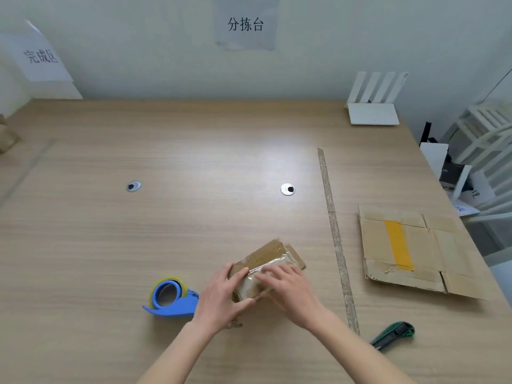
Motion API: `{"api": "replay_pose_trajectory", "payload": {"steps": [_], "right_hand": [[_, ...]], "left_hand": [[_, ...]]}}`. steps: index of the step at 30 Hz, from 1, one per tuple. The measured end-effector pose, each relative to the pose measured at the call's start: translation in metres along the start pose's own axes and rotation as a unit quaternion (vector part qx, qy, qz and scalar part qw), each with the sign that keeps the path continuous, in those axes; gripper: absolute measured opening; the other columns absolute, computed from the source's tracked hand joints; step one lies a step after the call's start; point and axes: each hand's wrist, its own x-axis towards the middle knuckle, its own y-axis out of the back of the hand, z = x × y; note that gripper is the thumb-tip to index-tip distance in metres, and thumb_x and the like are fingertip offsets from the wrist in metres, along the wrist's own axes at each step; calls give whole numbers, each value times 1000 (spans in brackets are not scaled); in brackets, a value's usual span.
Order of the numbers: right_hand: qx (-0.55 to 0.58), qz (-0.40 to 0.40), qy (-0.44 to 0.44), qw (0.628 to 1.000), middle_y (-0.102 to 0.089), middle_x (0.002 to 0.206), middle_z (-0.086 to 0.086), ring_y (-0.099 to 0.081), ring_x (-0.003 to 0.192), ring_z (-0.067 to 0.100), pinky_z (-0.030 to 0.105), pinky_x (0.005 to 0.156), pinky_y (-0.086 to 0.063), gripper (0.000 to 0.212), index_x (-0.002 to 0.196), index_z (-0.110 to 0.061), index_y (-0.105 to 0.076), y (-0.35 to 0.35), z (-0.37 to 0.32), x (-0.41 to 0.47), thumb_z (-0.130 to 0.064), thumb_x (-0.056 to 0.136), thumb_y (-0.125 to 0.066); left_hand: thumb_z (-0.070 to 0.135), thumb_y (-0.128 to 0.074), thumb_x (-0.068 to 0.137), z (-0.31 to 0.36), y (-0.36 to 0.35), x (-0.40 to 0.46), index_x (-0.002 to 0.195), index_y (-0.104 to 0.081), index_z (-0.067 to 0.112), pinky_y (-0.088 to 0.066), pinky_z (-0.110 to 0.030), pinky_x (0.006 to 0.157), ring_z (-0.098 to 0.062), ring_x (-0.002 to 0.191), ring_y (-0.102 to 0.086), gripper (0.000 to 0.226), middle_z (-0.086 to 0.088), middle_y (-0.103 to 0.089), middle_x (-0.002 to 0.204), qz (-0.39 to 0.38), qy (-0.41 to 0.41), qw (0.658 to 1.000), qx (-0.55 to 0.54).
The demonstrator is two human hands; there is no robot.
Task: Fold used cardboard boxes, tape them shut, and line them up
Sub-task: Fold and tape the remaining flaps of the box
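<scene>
You have 1 small cardboard box [267, 266] folded up and sitting near the front middle of the table [194, 151], with clear tape already laid across its top. Your left hand [221, 296] grips its near left corner, thumb on top and fingers curled round the side. Your right hand [289, 291] lies on the taped top with fingers fairly straight, pressing down; it looks like you are smoothing the tape, so this box is close to sealed.

The blue tape dispenser [171, 297] rests on the table just beside your left hand, touched by neither hand.

What is left, by my reading: 1 flattened cardboard box [412, 250] with a yellow strip lies untouched at the right, beyond the long tape line [335, 239] stuck to the table, so it has yet to be folded and taped. Something brown sits at the far left edge [7, 137], too cut off to identify, so you cannot count finished boxes from here. The green utility knife [394, 335] lies at the front right, well apart from your hands.
</scene>
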Motion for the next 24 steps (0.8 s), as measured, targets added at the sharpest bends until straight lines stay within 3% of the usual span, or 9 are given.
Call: {"api": "replay_pose_trajectory", "payload": {"steps": [2, 4, 5, 8, 12, 16, 21, 24], "right_hand": [[9, -73, -44, 996, -30, 162, -8, -31, 146, 16, 38, 116, -29, 74, 149, -41, -37, 13, 22, 6, -53, 82, -68], [25, -174, -57, 983, 0, 169, -8, 2, 155, 16, 42, 125, -6, 91, 156, -44, -20, 28, 38, 14, -61, 81, -68], [31, -213, -54, 975, 3, 169, -7, 7, 156, 16, 42, 125, -1, 91, 156, -47, -19, 33, 44, 19, -62, 81, -68], [44, -238, -86, 966, -13, 168, -1, -15, 153, 21, 39, 122, -13, 83, 152, -53, -25, 43, 47, 21, -63, 82, -68], [-20, -147, -207, 967, -36, 155, 4, -43, 131, 27, 38, 108, -38, 88, 154, -48, -25, 28, 11, 8, -84, 79, -51], [72, -111, -263, 956, -28, 155, 5, -39, 138, 26, 39, 102, -47, 85, 158, -36, -21, 12, -36, 14, -75, 88, -49], [123, -99, -297, 942, -25, 153, 5, -39, 138, 25, 37, 98, -50, 84, 160, -31, -19, 1, -64, 20, -66, 92, -55], [133, -100, -313, 935, -24, 153, 4, -41, 138, 25, 37, 99, -48, 83, 160, -33, -17, 0, -70, 21, -65, 93, -54]], "left_hand": [[56, -69, 76, 0, 1, 8, 145, -46, 42, -35, -21, 107, -10, 143, -34, 74, 8, -31, 157, -33, -7, 999, -20], [46, -73, 77, -4, 6, 22, 144, -46, 45, -31, -19, 110, -6, 147, -26, 72, 14, -24, 161, -81, -34, 996, -34], [42, -74, 78, -6, 10, 29, 144, -46, 45, -29, -22, 114, -5, 149, -20, 72, 16, -20, 163, -98, -48, 994, -30], [29, -71, 85, -7, 17, 45, 145, -46, 40, -26, -40, 120, -14, 152, -15, 66, 9, -16, 165, -66, -68, 995, 22], [37, -65, 94, -5, 20, 30, 154, -31, 38, -33, -40, 117, -18, 149, -25, 69, 4, -23, 164, 21, 18, 999, 26], [51, -65, 90, -38, 22, -1, 146, -48, 30, -36, -39, 113, -23, 138, -43, 61, -2, -43, 154, 23, 63, 997, 50], [74, -56, 76, -84, 31, -36, 142, -52, 36, -42, -38, 107, -24, 131, -48, 76, 1, -50, 146, 10, 124, 990, 65], [86, -46, 67, -105, 28, -53, 144, -46, 46, -49, -34, 90, -22, 120, -48, 88, 7, -50, 136, -14, 152, 984, 89]]}}
